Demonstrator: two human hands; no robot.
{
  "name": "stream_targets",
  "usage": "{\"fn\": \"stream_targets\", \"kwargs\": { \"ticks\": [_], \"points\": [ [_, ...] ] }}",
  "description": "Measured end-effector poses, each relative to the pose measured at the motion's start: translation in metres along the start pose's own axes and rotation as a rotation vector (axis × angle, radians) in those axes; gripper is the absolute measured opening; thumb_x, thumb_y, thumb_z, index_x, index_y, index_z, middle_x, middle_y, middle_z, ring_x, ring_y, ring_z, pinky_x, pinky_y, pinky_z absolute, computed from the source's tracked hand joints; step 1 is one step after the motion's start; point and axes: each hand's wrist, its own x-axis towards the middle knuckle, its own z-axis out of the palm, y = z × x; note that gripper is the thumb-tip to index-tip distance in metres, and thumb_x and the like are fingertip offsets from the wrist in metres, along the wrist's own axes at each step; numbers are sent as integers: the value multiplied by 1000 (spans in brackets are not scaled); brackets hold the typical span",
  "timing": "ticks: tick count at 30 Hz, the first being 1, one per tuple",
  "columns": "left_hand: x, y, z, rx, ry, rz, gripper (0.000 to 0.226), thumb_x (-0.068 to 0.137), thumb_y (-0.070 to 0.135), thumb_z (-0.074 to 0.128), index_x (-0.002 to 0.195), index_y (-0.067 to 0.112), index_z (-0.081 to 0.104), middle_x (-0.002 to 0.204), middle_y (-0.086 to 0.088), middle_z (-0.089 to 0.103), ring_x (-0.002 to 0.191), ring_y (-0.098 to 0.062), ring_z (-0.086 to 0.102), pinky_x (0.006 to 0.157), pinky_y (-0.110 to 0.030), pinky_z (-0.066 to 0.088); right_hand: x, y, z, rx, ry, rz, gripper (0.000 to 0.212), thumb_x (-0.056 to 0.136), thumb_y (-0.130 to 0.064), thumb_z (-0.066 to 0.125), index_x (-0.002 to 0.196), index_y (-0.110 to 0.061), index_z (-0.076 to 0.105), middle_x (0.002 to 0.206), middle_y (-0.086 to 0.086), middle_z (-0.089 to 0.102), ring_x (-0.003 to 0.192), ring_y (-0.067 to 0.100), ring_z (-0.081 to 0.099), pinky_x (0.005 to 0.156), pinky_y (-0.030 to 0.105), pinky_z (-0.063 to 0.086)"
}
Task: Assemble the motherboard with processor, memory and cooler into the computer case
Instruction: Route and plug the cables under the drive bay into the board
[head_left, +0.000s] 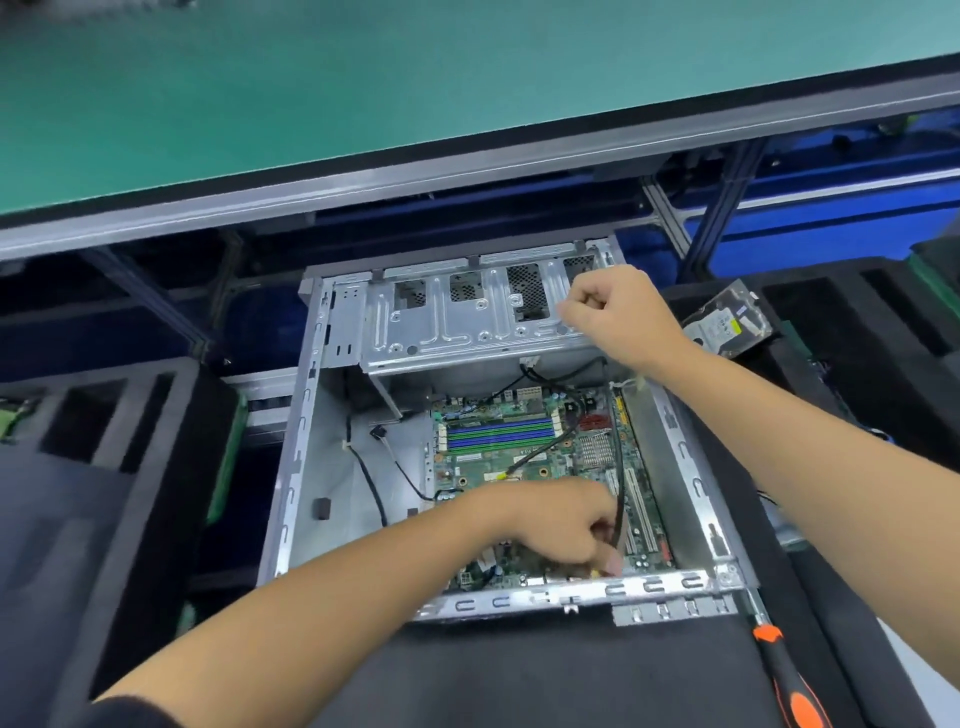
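Below, in the head view, an open metal case (291, 447) is seen lying on dark foam, with the green motherboard (524, 457) seated flat on its floor. The left hand (566, 525) is lowered onto the board's near right part, its curled fingers pinching a black cable (619, 512) beside the white slots. The right hand (618, 312) is held clenched over the drive cage (457, 322) at the far wall, well apart from the board; whether anything is gripped cannot be told. An orange-handled screwdriver (789, 686) is laid at the near right.

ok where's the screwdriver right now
The screwdriver lies at the lower right of the head view, on the dark mat just outside the computer case's near right corner.
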Motion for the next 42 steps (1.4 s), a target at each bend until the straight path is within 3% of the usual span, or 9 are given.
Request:
{"fn": "stream_targets", "kwargs": {
  "ticks": [6,11,15,21,24,30,34,37,42],
  "points": [
    [-8,7,-1,-143,13,95,8,93,10,58,87,5,60,69,-2,58,60,-14,56,59,-24,48,0,2,2,-25,-19,26,30,87,-12,63,58,-11,55,47,-3,41,42,5,33,52,23,34],
    [-9,-20,-16,-84,116,45,14,91,18,60,91,5,64,80,-4,61,69,-16,57,66,-32,50,-2,-3,-1,1,-33,84,29,86,-13,63,59,-10,55,47,-4,40,44,6,32,53,23,35],
    [1,-45,-17,-13,297,-60,20,90,21,63,74,10,57,72,2,56,63,-9,48,59,-26,37,7,-5,-6,152,-10,190,22,85,-9,63,68,5,60,52,3,43,52,17,39,56,27,38],
    [37,-30,-32,-142,766,-66,11,86,16,68,77,10,65,73,2,63,66,-7,57,56,-22,43,12,-3,4,112,101,123,27,85,-9,61,60,0,54,51,1,43,49,10,34,51,24,33],
    [55,-28,-37,-166,835,-67,10,83,13,70,75,12,65,79,-3,67,73,-16,61,64,-27,48,11,1,5,156,147,113,26,82,-5,61,61,7,52,55,9,42,54,14,34,54,27,29],
    [74,-35,-40,-295,859,-18,20,80,0,64,76,20,66,85,-4,70,80,-19,63,70,-28,50,12,2,4,187,146,118,25,81,-4,61,59,2,51,51,1,37,52,13,31,55,25,28],
    [72,-43,-38,-474,841,54,16,83,-6,60,83,8,67,75,-1,66,70,-8,63,62,-10,46,12,3,4,194,149,123,24,80,-4,61,59,2,51,52,0,37,55,14,32,58,28,31],
    [61,-49,-36,-677,683,134,16,90,-7,54,87,5,65,78,-1,68,69,-5,68,68,-15,52,12,4,5,185,149,127,24,80,-5,60,61,4,50,51,-1,37,55,14,32,59,28,33],
    [41,-41,-29,-627,344,99,14,91,-1,56,92,6,68,85,-12,70,79,-21,70,76,-26,57,12,3,5,160,134,127,29,81,-7,60,56,-8,46,48,-6,36,51,11,31,57,26,33]
  ]
}}
